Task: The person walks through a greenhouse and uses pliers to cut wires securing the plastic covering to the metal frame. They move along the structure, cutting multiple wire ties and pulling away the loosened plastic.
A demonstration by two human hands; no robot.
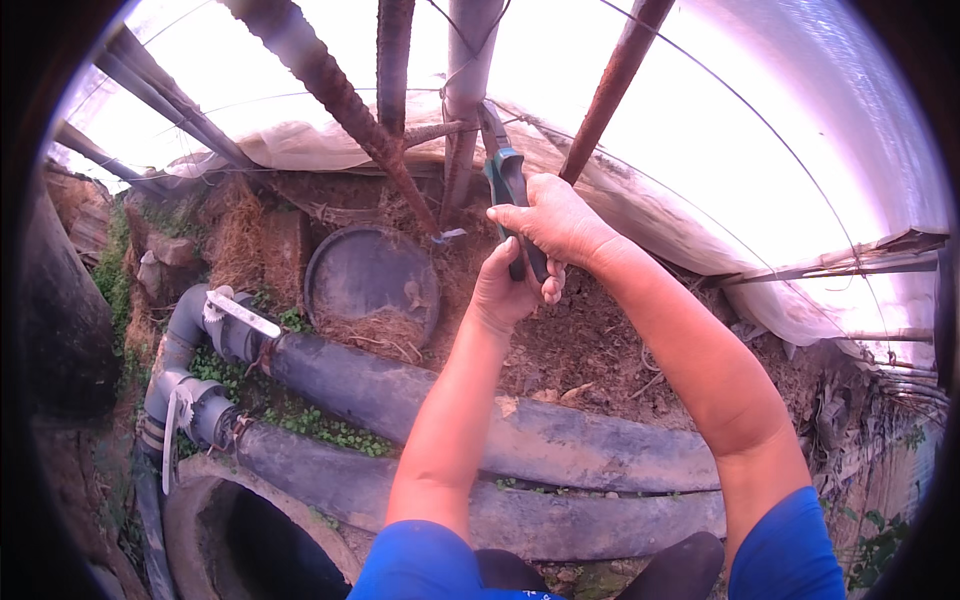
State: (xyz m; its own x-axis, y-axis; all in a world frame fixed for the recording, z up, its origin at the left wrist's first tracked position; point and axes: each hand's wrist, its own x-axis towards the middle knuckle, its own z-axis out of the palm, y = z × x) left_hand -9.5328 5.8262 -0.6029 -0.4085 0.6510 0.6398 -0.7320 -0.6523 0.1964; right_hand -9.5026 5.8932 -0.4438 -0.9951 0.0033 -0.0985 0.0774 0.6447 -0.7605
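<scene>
Both my hands are on a pair of pliers [507,171] with green and black handles, raised in front of me. My right hand [564,223] wraps the handles from the upper right, its thumb lying across them. Lower down, my left hand [504,289] grips around the handle ends. The metal jaws point up and lie against or just beside a pale upright post [463,86], where thin wire is tied. Whether the jaws have wire between them, I cannot tell. A short rusty bar [439,133] meets the post just left of the jaws.
Rusty poles [611,94] slant past the post, with plastic sheeting [750,150] behind. Two thick dark hoses [345,382] cross the ground before me, joined to grey pipes with lever valves [244,311]. A round black lid [371,277] leans behind; a concrete-rimmed hole [191,502] lies lower left.
</scene>
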